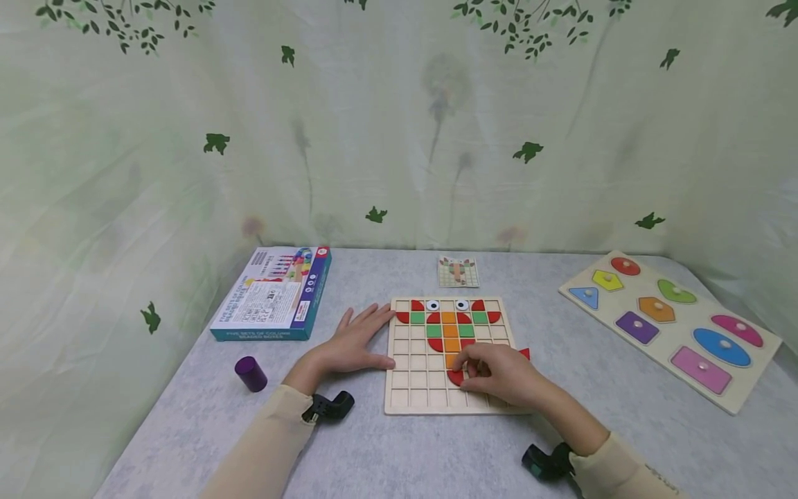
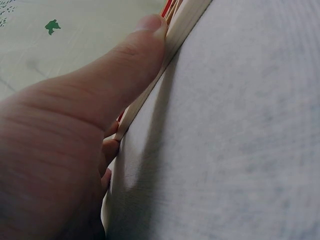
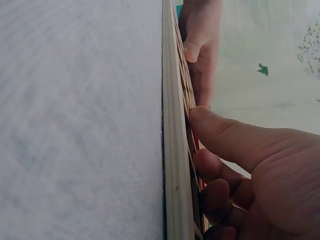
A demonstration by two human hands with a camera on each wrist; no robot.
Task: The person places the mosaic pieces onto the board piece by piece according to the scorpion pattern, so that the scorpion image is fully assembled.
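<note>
A wooden grid board bears red quarter-circle tiles, green squares, an orange column and two eye tiles. My left hand lies along its left edge, fingers spread and straight, thumb tip at the rim. My right hand is over the lower middle of the grid. Its thumb and curled index finger pinch a red quarter-circle tile just below the orange column; part of that tile is hidden by the fingers.
A small pattern card lies behind the board. A boxed set and a purple cylinder are on the left. On the right lies a knobbed shape puzzle. A red piece shows by the board's right edge.
</note>
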